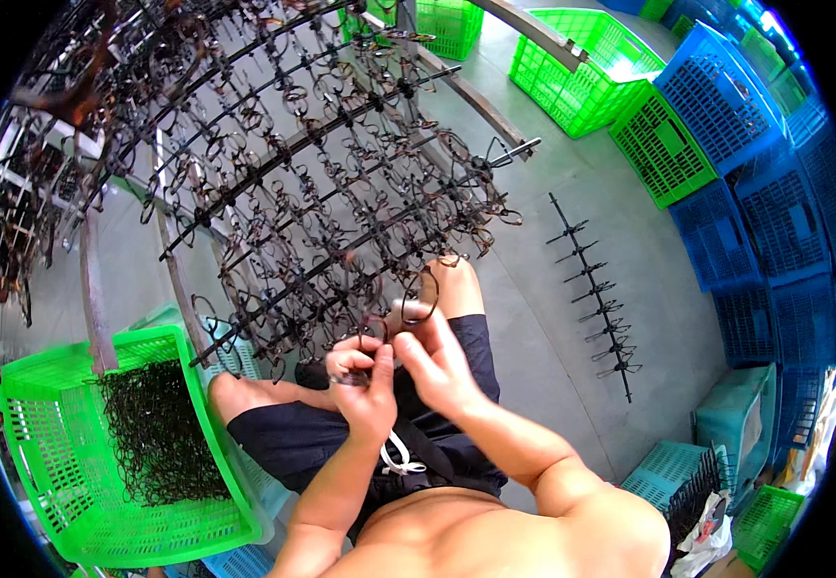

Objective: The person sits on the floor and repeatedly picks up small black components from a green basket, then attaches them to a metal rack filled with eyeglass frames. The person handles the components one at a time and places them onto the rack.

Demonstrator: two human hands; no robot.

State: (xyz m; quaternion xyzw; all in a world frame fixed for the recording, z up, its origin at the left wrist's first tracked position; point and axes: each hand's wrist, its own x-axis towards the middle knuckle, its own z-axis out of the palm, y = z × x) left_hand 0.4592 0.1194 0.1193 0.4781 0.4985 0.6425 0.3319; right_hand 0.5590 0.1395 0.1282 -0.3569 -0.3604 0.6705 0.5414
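My left hand [365, 380] and my right hand [434, 361] are close together above my lap, fingers pinched. Between them is a dark eyeglass frame [421, 321], its round rims showing past the fingertips; its lower part is hidden by the hands. Just beyond hangs a rack of long dark rods [288, 154], with rows of brown and black eyeglass frames [341, 226] hooked along them. The nearest row is almost at my fingers; whether the held frame touches it, I cannot tell.
At my left stands a green crate [42, 385] with a heap of dark, thin-rimmed pieces [162, 433]. A hooked rod [589, 279] lies on the grey floor to the right. Blue crates [716, 96] and green crates [572, 82] are stacked beyond it. Grey rails [471, 101] support the rack.
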